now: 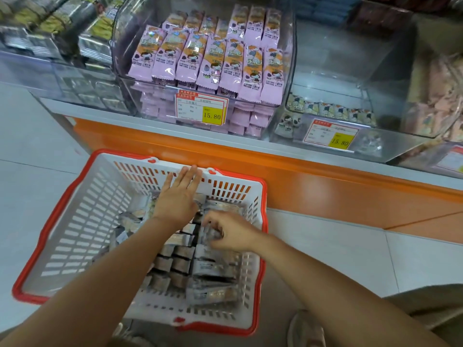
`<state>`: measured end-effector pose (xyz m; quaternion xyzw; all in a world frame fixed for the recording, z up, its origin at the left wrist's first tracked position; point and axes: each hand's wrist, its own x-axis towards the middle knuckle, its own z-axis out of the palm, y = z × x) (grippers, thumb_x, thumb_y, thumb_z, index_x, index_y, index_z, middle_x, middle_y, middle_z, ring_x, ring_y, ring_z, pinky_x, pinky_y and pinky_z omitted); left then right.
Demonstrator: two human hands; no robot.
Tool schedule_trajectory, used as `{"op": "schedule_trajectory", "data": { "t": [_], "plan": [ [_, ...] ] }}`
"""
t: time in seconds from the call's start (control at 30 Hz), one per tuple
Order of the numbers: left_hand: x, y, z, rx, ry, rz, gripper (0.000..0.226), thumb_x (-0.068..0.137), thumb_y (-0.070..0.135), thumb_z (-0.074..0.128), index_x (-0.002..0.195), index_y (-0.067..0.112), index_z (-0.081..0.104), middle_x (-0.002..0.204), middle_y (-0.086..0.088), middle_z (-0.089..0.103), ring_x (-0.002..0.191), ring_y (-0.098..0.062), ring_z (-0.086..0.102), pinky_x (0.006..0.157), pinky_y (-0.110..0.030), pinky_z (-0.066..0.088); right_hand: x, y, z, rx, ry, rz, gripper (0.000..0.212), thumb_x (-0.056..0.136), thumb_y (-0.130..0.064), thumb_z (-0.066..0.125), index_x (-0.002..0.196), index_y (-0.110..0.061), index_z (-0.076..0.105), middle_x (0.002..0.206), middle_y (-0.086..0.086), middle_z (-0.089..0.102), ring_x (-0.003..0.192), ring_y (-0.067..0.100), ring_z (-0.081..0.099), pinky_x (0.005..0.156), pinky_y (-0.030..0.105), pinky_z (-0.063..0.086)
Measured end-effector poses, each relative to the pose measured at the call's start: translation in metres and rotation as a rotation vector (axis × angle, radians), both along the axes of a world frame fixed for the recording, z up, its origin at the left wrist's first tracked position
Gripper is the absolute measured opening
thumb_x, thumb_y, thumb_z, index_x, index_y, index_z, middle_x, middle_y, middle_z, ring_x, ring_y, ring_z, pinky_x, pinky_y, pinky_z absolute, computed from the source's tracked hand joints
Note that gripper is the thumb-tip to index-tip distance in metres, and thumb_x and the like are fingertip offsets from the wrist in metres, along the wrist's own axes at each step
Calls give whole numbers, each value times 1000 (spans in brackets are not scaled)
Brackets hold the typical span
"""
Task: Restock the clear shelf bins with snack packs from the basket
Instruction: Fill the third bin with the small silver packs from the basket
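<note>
Left hand [179,196] flat, open; right hand [231,232] pinches grey snack packs [180,265] in basket [82,221], lower centre. A loose pinch risks dropping packs before the sparse bin [350,58], right of centre.

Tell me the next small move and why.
Probably lift the right hand with the grey packs its fingers curl round, toward the nearly empty clear bin on the right; the pink-pack bin already looks full. The left hand lies open over the basket.
</note>
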<state>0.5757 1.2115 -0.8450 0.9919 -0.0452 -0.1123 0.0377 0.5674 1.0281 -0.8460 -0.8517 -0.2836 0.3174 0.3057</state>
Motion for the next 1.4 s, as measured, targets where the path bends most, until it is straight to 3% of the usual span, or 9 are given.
{"op": "schedule_trajectory", "data": {
  "t": [0.2,0.33,0.53,0.6,0.67,0.83,1.03,1.2,1.4],
  "plan": [
    [-15,5,25,-402,-23,38,46,105,34,35,149,22,42,154,-5,42,141,-25,36,116,-37,25,17,-25,38,293,-28,-413,31,79,-8,71,105,-25,69,107,-1,59,100,15,57,94,39,48],
    [-31,-10,56,-583,84,-9,50,105,36,42,154,32,30,157,2,36,144,-21,31,114,-36,27,19,-40,74,420,-130,-562,36,77,-5,71,87,-40,66,101,-4,57,99,15,55,95,46,46],
    [-32,-24,101,-640,-116,-80,41,99,36,52,137,20,52,117,1,55,114,-21,48,99,-42,41,7,-68,123,420,-247,-421,30,76,0,70,98,-20,68,99,-7,54,89,3,54,76,17,42],
    [-33,-28,113,-656,-188,-123,37,99,31,56,135,21,54,108,4,53,104,-16,49,92,-40,43,3,-80,136,406,-288,-371,32,76,-6,72,105,-20,67,102,-7,56,91,7,56,78,21,46],
    [-33,-35,124,-670,-258,-149,37,99,24,58,136,22,54,110,4,55,103,-15,49,92,-37,43,-1,-92,149,384,-316,-349,39,78,-11,71,113,-28,65,110,-5,59,93,12,57,86,33,52],
    [-31,-61,152,-637,-439,-144,43,100,21,53,143,16,47,133,-3,52,123,-20,45,105,-33,35,-11,-110,186,430,-425,-472,34,82,-5,72,100,-34,66,106,-5,63,94,11,60,90,31,52],
    [-18,-69,175,-489,-662,-207,51,93,23,43,143,13,44,142,-7,45,134,-24,37,112,-43,29,7,-128,222,581,-609,-756,26,82,-7,69,100,-27,66,109,4,62,89,18,58,77,30,52],
    [7,-77,174,-327,-686,-240,57,90,26,35,145,13,42,152,-7,39,145,-26,26,123,-41,4,46,-131,226,479,-642,-898,23,83,-14,68,100,-30,64,95,-5,50,72,7,46,69,30,48],
    [43,-89,160,-225,-668,-208,64,94,36,30,154,14,30,161,-8,27,151,-26,18,122,-52,6,98,-126,220,300,-636,-923,19,86,-19,68,102,-28,66,104,3,57,75,9,50,75,29,44]
  ]
}}
